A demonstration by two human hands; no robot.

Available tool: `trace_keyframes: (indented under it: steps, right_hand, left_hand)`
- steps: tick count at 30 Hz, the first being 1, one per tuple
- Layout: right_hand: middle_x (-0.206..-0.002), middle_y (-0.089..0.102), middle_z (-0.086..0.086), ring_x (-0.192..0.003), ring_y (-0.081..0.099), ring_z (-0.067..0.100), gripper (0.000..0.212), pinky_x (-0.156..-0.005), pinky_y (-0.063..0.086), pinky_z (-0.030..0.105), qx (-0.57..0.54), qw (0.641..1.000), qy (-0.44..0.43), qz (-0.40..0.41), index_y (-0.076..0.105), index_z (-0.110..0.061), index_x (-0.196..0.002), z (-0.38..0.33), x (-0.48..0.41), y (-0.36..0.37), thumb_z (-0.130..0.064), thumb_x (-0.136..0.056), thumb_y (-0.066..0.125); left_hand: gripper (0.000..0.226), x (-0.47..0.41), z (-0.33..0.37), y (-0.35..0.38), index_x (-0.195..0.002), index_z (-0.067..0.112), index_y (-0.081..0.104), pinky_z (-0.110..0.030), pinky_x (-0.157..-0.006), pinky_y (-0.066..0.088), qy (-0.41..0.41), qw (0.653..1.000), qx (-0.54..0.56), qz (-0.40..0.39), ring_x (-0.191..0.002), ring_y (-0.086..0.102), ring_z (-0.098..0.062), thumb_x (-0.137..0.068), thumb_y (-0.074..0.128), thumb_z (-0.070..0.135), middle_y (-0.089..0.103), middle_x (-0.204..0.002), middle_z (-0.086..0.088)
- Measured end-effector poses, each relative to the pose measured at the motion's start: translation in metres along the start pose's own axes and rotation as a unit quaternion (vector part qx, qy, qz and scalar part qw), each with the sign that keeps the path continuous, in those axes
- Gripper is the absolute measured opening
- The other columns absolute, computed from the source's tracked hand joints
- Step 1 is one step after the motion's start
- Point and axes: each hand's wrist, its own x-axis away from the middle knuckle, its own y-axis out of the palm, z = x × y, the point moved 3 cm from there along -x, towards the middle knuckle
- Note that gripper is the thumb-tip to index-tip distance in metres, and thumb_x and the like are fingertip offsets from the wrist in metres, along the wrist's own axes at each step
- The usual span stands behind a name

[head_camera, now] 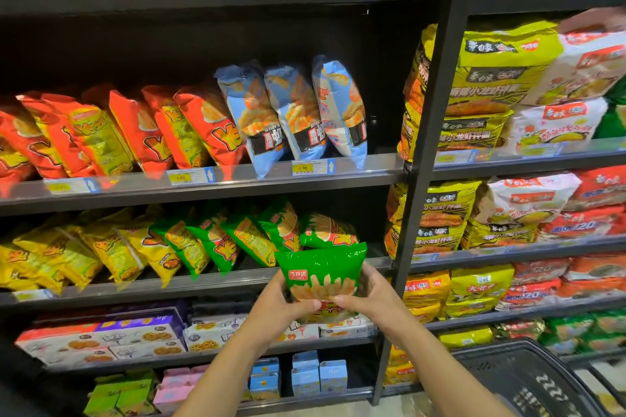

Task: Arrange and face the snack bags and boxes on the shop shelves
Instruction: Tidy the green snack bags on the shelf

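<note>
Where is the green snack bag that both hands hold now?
In the head view the green snack bag is just below centre, gripped by the left hand and right hand, in front of the row of green bags.

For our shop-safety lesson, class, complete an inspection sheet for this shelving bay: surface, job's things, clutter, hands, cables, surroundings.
Surface: dark shelves, price tags on front rails.
Job's things: green snack bag held upright before leaning green bags; biscuit boxes below.
Clutter: nothing seen.
Hands: left hand and right hand both grip the green snack bag's lower part.
Cables: nothing seen.
Surroundings: black basket lower right; noodle packs in next bay.
</note>
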Motion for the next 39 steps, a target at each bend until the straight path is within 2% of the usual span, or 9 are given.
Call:
trace_keyframes:
  steps: [5,8,13,19,23,29,31,34,39]
  right_hand:
    - [-0.137,0.052,-0.024,-0.128,0.049,-0.008,0.07,-0.11,0.041,0.02,0.03,0.999,0.013,0.0,0.043,-0.043,-0.14,0.011,-0.042,-0.008,-0.027,-0.087,0.085]
    - [-0.144,0.053,-0.02,-0.139,0.047,0.002,0.064,-0.12,0.039,0.035,0.075,0.997,0.011,0.033,0.043,-0.047,-0.139,0.02,-0.069,-0.016,-0.032,-0.089,0.081]
    - [-0.161,0.039,-0.01,-0.15,0.034,0.01,0.08,-0.121,0.032,0.034,0.181,0.981,0.012,0.075,0.032,-0.032,-0.159,0.028,-0.115,-0.019,-0.044,-0.092,0.074]
    - [-0.166,0.03,-0.003,-0.156,0.021,0.02,0.085,-0.128,0.02,0.037,0.341,0.935,-0.015,0.1,0.025,-0.025,-0.162,0.039,-0.183,-0.011,-0.048,-0.094,0.07]
    - [-0.144,0.048,0.0,-0.138,0.038,0.025,0.07,-0.122,0.028,0.04,0.489,0.866,-0.025,0.099,0.041,-0.021,-0.147,0.044,-0.218,-0.002,-0.057,-0.091,0.065]
    - [-0.131,0.059,0.003,-0.127,0.051,0.03,0.058,-0.118,0.035,0.047,0.548,0.831,0.005,0.096,0.055,-0.022,-0.132,0.064,-0.241,0.013,-0.054,-0.087,0.074]
    - [-0.122,0.066,0.004,-0.119,0.06,0.029,0.053,-0.112,0.044,0.048,0.545,0.827,-0.012,0.137,0.065,-0.021,-0.122,0.065,-0.243,0.013,-0.045,-0.08,0.085]
    - [-0.132,0.065,0.001,-0.129,0.056,0.026,0.045,-0.119,0.037,0.046,0.523,0.841,-0.006,0.141,0.062,-0.023,-0.132,0.063,-0.242,0.012,-0.032,-0.091,0.076]
    - [-0.129,0.065,0.0,-0.125,0.057,0.021,0.04,-0.115,0.04,0.038,0.457,0.873,-0.026,0.17,0.059,-0.019,-0.134,0.048,-0.229,-0.009,-0.025,-0.096,0.07]
  left_hand:
    - [0.05,-0.034,-0.001,-0.012,-0.123,0.029,0.062,-0.027,-0.084,0.06,-0.029,0.997,0.042,0.059,-0.103,0.074,-0.007,-0.083,0.088,0.015,0.078,-0.11,0.011]
    - [0.05,-0.059,-0.001,-0.022,-0.122,0.031,0.061,-0.035,-0.091,0.06,-0.031,0.991,0.042,0.122,-0.103,0.074,-0.007,-0.082,0.09,0.023,0.077,-0.113,0.01]
    - [0.057,-0.098,-0.004,-0.035,-0.13,0.025,0.057,-0.031,-0.084,0.059,-0.032,0.984,0.017,0.174,-0.107,0.071,-0.014,-0.083,0.089,0.024,0.072,-0.119,0.007]
    - [0.062,-0.129,-0.019,-0.048,-0.127,0.028,0.058,-0.045,-0.095,0.06,-0.055,0.98,-0.004,0.194,-0.107,0.071,-0.014,-0.077,0.092,0.037,0.074,-0.117,0.008]
    - [0.055,-0.144,-0.019,-0.06,-0.125,0.025,0.06,-0.042,-0.09,0.062,-0.058,0.977,0.012,0.203,-0.103,0.073,-0.015,-0.08,0.09,0.032,0.075,-0.114,0.006]
    - [0.044,-0.15,-0.012,-0.069,-0.119,0.026,0.061,-0.026,-0.075,0.059,-0.055,0.978,0.03,0.198,-0.099,0.075,-0.012,-0.084,0.087,0.027,0.077,-0.109,0.006]
    - [0.046,-0.151,-0.012,-0.07,-0.12,0.026,0.061,-0.032,-0.081,0.062,-0.062,0.977,0.03,0.201,-0.1,0.075,-0.013,-0.083,0.088,0.029,0.076,-0.111,0.006]
    - [0.047,-0.149,-0.011,-0.07,-0.12,0.027,0.06,-0.037,-0.085,0.063,-0.069,0.976,0.029,0.204,-0.101,0.075,-0.014,-0.082,0.088,0.029,0.076,-0.111,0.006]
    - [0.045,-0.137,-0.005,-0.058,-0.119,0.028,0.061,-0.025,-0.075,0.06,-0.054,0.972,0.035,0.226,-0.097,0.075,-0.009,-0.083,0.088,0.025,0.078,-0.108,0.008]
